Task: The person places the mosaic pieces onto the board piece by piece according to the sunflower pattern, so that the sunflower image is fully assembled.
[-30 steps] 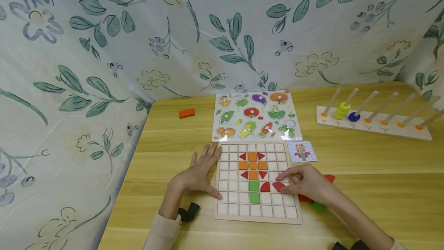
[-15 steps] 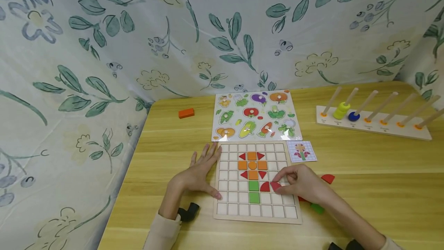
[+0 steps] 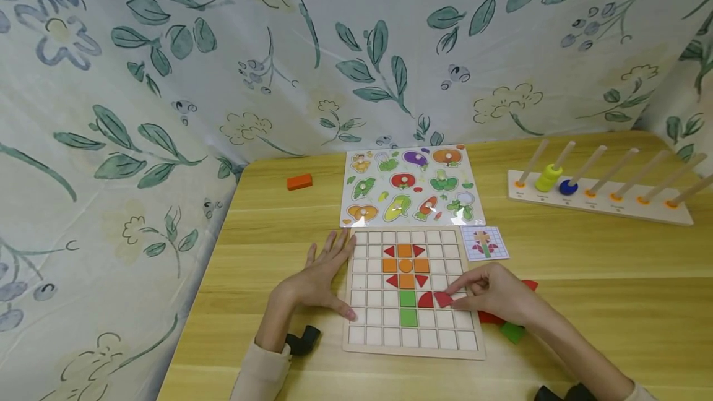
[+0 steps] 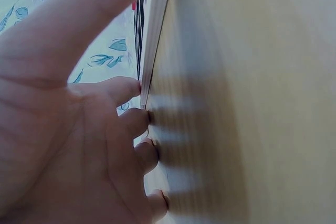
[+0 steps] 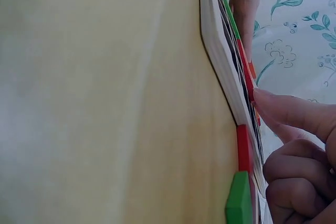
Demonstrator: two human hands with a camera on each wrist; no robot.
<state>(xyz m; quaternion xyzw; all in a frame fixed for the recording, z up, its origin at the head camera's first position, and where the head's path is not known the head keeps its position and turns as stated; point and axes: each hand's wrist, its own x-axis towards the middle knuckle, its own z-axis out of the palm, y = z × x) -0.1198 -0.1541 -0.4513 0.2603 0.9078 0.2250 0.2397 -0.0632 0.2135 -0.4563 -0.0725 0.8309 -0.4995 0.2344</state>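
Right hand (image 3: 492, 293) pinches a red piece (image 3: 444, 299) down on the grid board (image 3: 409, 345), just right of the green stem squares (image 3: 408, 307); left hand (image 3: 322, 277) lies spread flat, thumb on the board's left edge, fingers on the surface (image 3: 613, 302).

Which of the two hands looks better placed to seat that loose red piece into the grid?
Probably the right hand: its fingers already pinch the red piece over the grid board. The left hand lies flat along the board's left edge, apparently steadying it.
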